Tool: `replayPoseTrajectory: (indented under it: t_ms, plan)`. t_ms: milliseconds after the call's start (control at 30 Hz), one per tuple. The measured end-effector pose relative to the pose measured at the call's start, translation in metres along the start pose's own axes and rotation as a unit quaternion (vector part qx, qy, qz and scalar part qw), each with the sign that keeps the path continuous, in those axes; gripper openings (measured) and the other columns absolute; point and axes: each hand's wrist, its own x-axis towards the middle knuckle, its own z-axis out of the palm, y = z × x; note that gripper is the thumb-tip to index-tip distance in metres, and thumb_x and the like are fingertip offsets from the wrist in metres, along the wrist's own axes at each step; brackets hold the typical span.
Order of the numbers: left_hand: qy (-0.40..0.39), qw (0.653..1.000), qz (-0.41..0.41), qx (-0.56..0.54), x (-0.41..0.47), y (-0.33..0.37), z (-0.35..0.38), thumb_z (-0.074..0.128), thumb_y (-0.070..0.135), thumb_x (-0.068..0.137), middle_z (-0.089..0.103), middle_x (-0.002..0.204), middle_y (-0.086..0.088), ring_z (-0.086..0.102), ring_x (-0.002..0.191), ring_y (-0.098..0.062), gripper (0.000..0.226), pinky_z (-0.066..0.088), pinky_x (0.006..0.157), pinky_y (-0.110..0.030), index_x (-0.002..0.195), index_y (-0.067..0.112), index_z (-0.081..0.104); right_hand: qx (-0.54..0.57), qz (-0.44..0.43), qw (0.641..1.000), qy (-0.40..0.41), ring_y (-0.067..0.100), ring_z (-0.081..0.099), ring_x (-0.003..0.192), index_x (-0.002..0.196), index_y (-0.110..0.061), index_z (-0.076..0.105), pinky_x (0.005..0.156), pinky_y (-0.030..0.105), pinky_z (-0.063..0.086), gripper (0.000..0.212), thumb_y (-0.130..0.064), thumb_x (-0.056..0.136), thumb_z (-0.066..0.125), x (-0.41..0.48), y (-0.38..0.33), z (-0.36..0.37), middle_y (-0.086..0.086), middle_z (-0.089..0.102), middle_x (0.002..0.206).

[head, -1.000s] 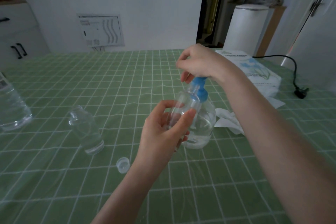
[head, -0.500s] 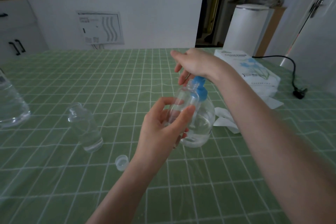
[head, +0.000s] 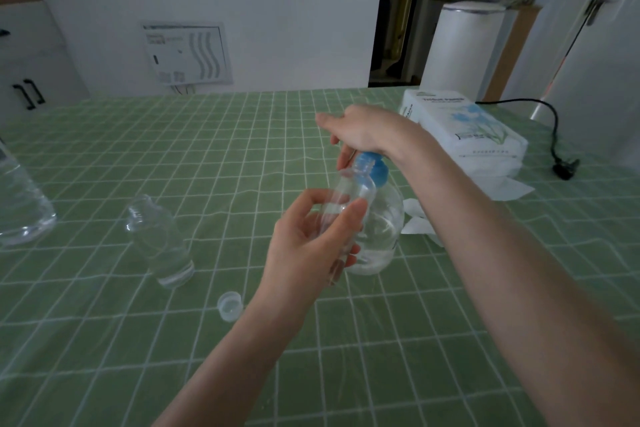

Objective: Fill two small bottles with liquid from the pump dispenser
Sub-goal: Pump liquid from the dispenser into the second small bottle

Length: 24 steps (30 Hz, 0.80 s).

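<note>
Head view: one small clear plastic bottle (head: 159,239) stands uncapped on the green checked tablecloth (head: 207,156). The left hand (head: 311,253) grips the second small bottle (head: 353,194), its mouth at the spout of the blue-topped clear pump dispenser (head: 384,225). Right hand (head: 360,128), flatter and lower than a second ago, presses the pump with an open palm, so filling is probably under way.

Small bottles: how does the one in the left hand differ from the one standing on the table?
The held small bottle is lifted in the left hand and tilted, its mouth at the pump dispenser. The standing small bottle rests on its base on the green tablecloth, untouched and away from the dispenser. Both are clear plastic and uncapped.
</note>
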Motion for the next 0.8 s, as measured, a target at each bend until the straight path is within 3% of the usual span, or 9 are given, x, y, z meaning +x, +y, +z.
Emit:
replayPoseTrajectory:
  t_ms: [167,300,433,600,800]
  plan:
    - [-0.015,1.0,-0.001,0.003,0.0014,0.0034,-0.0035,0.065,0.041,0.067,0.071,0.071,-0.003,0.06,0.051,-0.009,0.037,0.046,0.046,-0.015,0.09,0.012,0.062,-0.001,-0.002,1.0,0.001,0.029,0.055,0.124,0.142,-0.004,0.045,0.1,0.037,0.039,0.062,-0.049,0.101,0.031,-0.0007,-0.001,-0.0019,0.016,0.058,0.136]
    - [-0.023,1.0,-0.002,-0.004,0.0039,0.0036,-0.0042,0.064,0.043,0.066,0.072,0.075,-0.004,0.061,0.052,-0.01,0.038,0.046,0.046,-0.015,0.091,0.014,0.062,0.008,-0.011,1.0,0.018,0.026,0.065,0.104,0.138,-0.002,0.049,0.086,0.035,0.041,0.059,-0.046,0.102,0.034,-0.0002,-0.0032,-0.0054,0.014,0.072,0.106]
    - [-0.025,0.999,-0.002,-0.02,0.0052,0.0017,-0.0038,0.065,0.045,0.062,0.072,0.075,-0.004,0.061,0.053,-0.01,0.042,0.046,0.047,-0.015,0.091,0.015,0.062,-0.003,-0.007,1.0,0.012,0.026,0.064,0.105,0.134,-0.003,0.053,0.085,0.034,0.04,0.058,-0.047,0.101,0.034,0.0019,-0.0023,-0.0046,0.013,0.07,0.112]
    - [-0.03,0.999,0.001,-0.024,0.0049,0.0003,-0.005,0.065,0.043,0.064,0.071,0.072,-0.001,0.061,0.052,-0.009,0.039,0.045,0.047,-0.014,0.089,0.014,0.063,-0.004,-0.012,1.0,0.004,0.028,0.067,0.103,0.127,-0.002,0.058,0.098,0.038,0.047,0.052,-0.044,0.1,0.042,0.0026,-0.0007,-0.0038,0.014,0.071,0.11]
    - [-0.036,0.999,-0.003,-0.012,0.0025,-0.0048,-0.0062,0.065,0.048,0.062,0.071,0.07,0.0,0.06,0.052,-0.009,0.039,0.047,0.047,-0.017,0.088,0.019,0.063,0.006,-0.033,0.999,-0.003,0.024,0.064,0.104,0.122,-0.014,0.062,0.087,0.032,0.048,0.028,-0.023,0.099,0.049,-0.0023,0.0028,0.0027,0.008,0.068,0.116]
